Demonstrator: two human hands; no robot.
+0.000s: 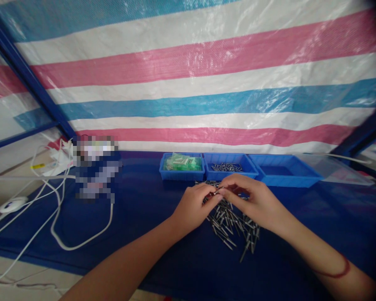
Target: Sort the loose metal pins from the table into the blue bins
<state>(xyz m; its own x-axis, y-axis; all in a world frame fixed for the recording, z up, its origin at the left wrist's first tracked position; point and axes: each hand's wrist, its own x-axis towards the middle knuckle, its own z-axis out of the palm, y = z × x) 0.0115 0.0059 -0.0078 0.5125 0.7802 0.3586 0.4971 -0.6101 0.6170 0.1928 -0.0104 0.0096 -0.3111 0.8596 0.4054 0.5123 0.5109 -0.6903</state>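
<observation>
A loose pile of small metal pins (233, 228) lies on the dark blue table (144, 217). My left hand (194, 207) and my right hand (253, 200) hover over the far side of the pile, their fingertips pinched together at about the same spot. Both pinch something small there, seemingly one of the pins, though it is too tiny to make out. Behind the hands stand three blue trays: one with green pieces (181, 164), one with more metal pins (227, 167), and an empty-looking one (282, 171).
White cables (59, 209) loop over the table's left part, beside a blurred-out object (95, 167). A small white device (12, 205) lies at the far left. A striped pink, white and blue tarp (207, 83) hangs behind the table.
</observation>
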